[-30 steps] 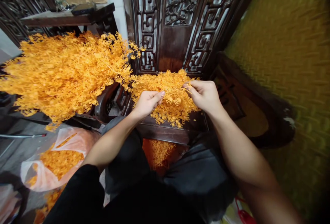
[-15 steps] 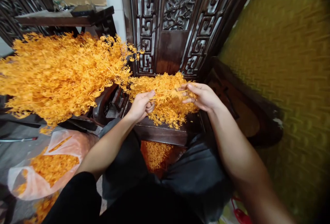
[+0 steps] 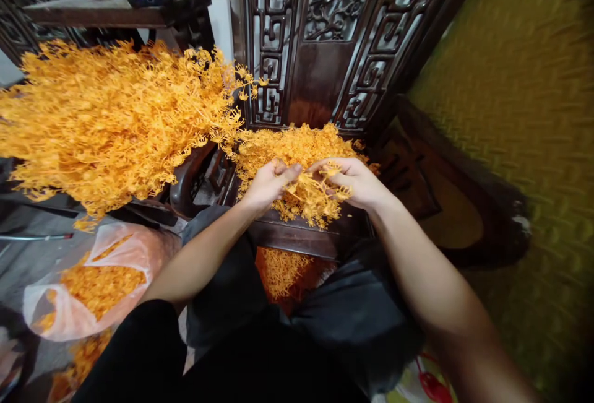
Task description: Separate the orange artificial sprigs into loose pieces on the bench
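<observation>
Thumb against curled fingers, my left hand (image 3: 271,186) pinches the stem end of an orange plastic sprig (image 3: 315,195). My right hand (image 3: 355,181) is at the sprig's right side, its fingers curved around the branching tips, with some tips lying over the fingers. Whether they grip it cannot be made out. Behind and below both hands, a pile of similar orange sprigs (image 3: 297,143) covers much of a dark wooden seat (image 3: 297,239). A far larger orange heap (image 3: 116,118) lies to the left.
A clear plastic bag (image 3: 65,316) with orange pieces stands at the lower left. Carved wooden panels (image 3: 320,75) rise behind the seat. More orange pieces (image 3: 283,270) show below the seat, between the knees. A yellow woven surface (image 3: 524,112) is at the right.
My hands have come closer together. The sprig between them now hangs lower and spreads toward my right hand, whose fingers have curled in more. The view has shifted slightly.
</observation>
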The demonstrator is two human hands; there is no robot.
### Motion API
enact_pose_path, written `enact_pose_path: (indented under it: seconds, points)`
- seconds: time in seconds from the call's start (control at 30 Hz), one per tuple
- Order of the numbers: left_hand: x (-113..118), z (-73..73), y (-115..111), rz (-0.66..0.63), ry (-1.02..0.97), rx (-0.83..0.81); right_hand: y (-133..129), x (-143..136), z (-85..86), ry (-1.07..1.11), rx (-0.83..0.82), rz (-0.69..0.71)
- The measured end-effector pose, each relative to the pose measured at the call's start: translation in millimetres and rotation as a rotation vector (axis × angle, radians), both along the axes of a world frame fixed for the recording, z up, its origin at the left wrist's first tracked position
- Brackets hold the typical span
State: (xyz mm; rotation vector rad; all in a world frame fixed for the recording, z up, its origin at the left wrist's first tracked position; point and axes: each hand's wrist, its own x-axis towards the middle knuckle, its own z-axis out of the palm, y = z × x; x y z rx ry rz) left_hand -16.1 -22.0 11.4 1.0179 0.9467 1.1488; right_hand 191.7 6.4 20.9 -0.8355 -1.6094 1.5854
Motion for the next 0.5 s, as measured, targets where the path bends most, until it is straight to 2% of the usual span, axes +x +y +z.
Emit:
enact_pose_path:
  seconds: [0.17,0.37,0.5]
  points:
    - [-0.6,6.7,-6.1,-0.207,0.133,-0.068,2.1,-0.5,0.8,-0.055,0.157,-0.074]
    - [11.8,1.9,-6.5,-0.235,0.076,-0.130,-6.5,-18.6,3.4,-0.244,0.568,-0.308]
    - [14.2,-1.3,-8.6,-0.249,0.082,-0.169,-10.4,-30.0,4.1,-0.256,0.663,-0.329]
